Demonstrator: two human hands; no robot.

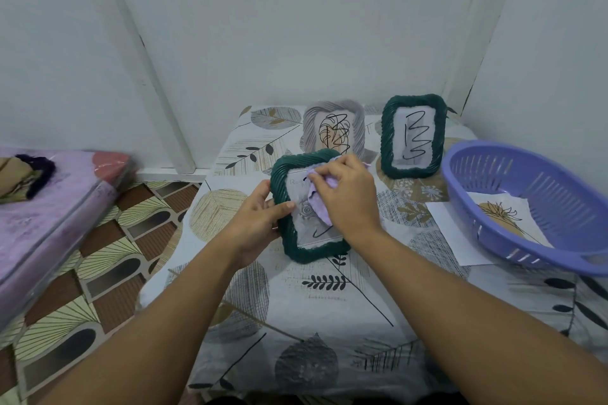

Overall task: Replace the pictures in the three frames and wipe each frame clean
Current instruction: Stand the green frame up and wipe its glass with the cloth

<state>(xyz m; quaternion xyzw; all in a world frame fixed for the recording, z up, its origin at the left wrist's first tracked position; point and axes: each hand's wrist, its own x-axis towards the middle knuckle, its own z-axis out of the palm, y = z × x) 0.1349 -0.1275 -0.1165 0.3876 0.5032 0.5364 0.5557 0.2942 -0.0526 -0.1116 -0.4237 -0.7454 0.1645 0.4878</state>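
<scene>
Table under leaf-print cloth. Purple basket at right edge, holding a printed sheet. Near green frame tilted up at centre, gripped on its left side by left hand, thumb over the rim. Right hand pinching lilac cloth against the glass; picture beneath possibly a rose, blurred. Behind, upright: grey frame and second green frame, both scribbled.

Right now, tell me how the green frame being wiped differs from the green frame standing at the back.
The held green frame is tilted, gripped by the left hand; the right hand rubs a lilac cloth over it. The back green frame stands upright, untouched, showing a black zigzag scribble. Both have twisted dark green rims.
</scene>
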